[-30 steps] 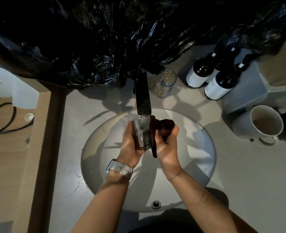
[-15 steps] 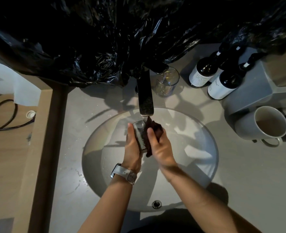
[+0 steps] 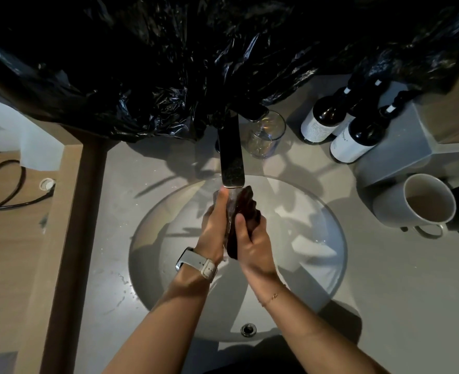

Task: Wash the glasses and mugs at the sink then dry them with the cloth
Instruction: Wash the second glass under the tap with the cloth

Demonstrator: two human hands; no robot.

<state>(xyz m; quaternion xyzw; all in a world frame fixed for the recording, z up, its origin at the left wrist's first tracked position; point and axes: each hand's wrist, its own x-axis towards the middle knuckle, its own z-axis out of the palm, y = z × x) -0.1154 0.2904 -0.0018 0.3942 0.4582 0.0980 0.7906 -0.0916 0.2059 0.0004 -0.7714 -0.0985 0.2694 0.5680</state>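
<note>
Glass held under the tap: the left hand [image 3: 214, 225] wraps its grip around a clear glass [image 3: 229, 209] tipped on its side beneath the faucet [image 3: 231, 155], over the sink [image 3: 331, 238]. The right hand [image 3: 252, 244] clamps a dark cloth [image 3: 246, 209] against the glass. Turning the glass slowly while the cloth rubs would likely clean it all round. Another glass [image 3: 266, 136] and a mug [image 3: 417, 203] wait on the surface [image 3: 398, 279]
</note>
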